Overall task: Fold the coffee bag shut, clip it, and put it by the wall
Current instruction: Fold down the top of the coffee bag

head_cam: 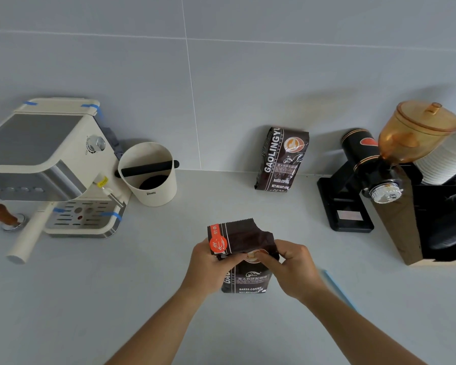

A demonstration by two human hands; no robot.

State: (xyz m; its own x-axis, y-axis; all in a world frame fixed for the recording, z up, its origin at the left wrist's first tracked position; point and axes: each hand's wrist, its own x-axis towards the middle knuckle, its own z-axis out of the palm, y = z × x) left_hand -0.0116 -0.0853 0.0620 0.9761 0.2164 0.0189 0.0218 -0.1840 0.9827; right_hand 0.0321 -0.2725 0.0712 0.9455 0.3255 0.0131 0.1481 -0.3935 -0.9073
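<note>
A dark brown coffee bag stands upright on the grey counter in front of me, its open top bent forward. My left hand grips the left side of that folded top by the orange label. My right hand pinches the right side of the fold. A light blue clip, long and thin, lies on the counter just right of my right wrist, partly hidden by the forearm. A second, sealed coffee bag leans against the grey tiled wall behind.
A cream espresso machine stands at the left with a wooden-handled tamper and a cream knock box. A black grinder with an amber hopper and a stack of white cups fill the right.
</note>
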